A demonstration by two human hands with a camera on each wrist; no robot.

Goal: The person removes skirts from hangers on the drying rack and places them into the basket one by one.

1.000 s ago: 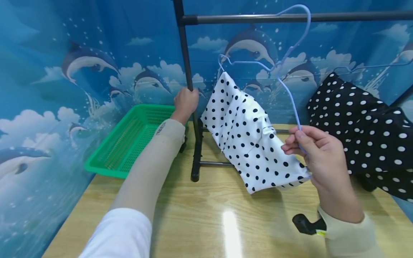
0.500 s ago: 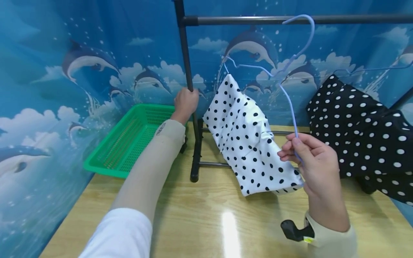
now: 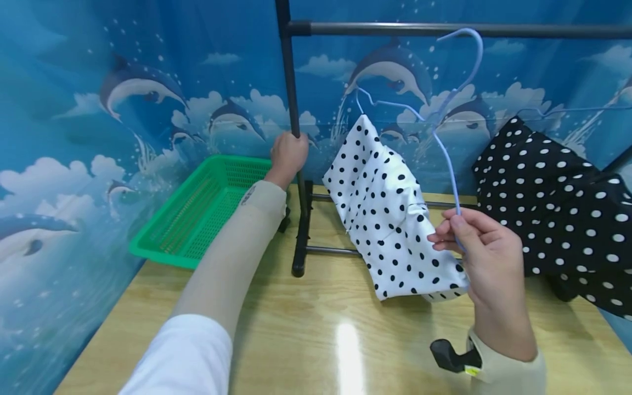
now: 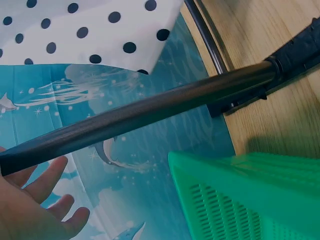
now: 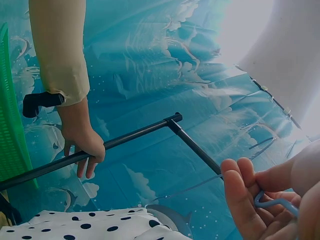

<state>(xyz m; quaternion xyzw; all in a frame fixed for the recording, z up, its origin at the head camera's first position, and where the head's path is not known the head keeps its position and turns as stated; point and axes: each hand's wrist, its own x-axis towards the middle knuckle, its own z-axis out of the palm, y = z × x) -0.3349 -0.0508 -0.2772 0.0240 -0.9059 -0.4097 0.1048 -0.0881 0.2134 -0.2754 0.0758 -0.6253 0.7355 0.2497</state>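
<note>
My left hand [image 3: 289, 154] grips the left upright [image 3: 291, 82] of a black clothes rack. In the left wrist view the upright crosses near the thumb side, the other fingers [image 4: 47, 182] spread loosely beneath. Between thumb and fingers, my right hand [image 3: 486, 241] pinches one arm of a light purple hanger [image 3: 446, 159]. A white garment with black polka dots [image 3: 380, 219] hangs tilted from the hanger, its upper corner at the far end. The hanger's hook [image 3: 476, 49] overlaps the rack's top bar [image 3: 375, 28] in the head view.
A green plastic basket [image 3: 148, 249] stands on the wooden table [image 3: 276, 329], left of the rack. Black cloth with white dots [image 3: 553, 197] hangs from another hanger [image 3: 582, 109] at the right. Behind everything is a blue dolphin curtain [image 3: 207, 82].
The hanger's hook has come down from above the top bar's level, and the white garment has shifted slightly. My right hand has moved a little left and back; my left hand keeps its grip.
</note>
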